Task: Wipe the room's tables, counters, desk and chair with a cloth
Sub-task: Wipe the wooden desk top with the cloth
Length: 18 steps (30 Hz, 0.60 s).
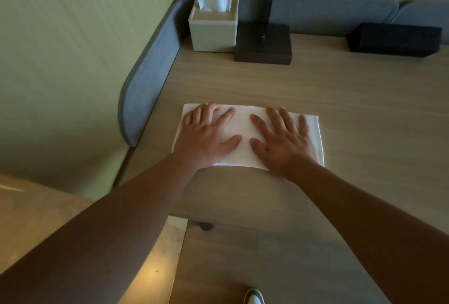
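Note:
A folded white cloth [245,131] lies flat on the light wooden desk [352,109], near its left side. My left hand [206,133] presses on the cloth's left half; its outer fingers bend a little at the cloth's far edge. On the right half my right hand [283,138] lies flat with the fingers spread. Both forearms reach in from the bottom of the view.
A beige tissue box [213,29] stands at the desk's back left corner, beside a dark lamp base [263,43] with an upright post. A black box [393,40] sits at the back right. A grey padded panel [145,80] rims the left and back edges.

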### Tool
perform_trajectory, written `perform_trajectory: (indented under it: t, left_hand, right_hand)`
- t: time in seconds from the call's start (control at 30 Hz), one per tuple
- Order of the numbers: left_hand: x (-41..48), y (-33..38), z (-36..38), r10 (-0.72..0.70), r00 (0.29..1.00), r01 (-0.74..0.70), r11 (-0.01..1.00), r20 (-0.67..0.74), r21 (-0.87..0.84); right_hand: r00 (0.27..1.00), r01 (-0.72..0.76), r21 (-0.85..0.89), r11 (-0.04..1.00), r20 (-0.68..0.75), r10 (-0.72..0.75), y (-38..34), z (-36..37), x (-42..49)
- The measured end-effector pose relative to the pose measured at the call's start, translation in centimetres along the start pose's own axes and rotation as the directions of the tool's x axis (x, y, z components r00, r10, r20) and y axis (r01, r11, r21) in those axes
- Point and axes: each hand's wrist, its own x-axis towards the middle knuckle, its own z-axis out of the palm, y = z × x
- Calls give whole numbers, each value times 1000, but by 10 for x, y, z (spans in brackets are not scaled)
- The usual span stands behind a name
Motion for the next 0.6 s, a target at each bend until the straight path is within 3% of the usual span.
perform_trajectory:
  t: [0.6]
  left_hand:
    - [-123, -27, -3, 45, 998, -45, 999, -52, 16]
  right_hand:
    - [999, -33, 8, 999, -28, 33, -77, 29, -101]
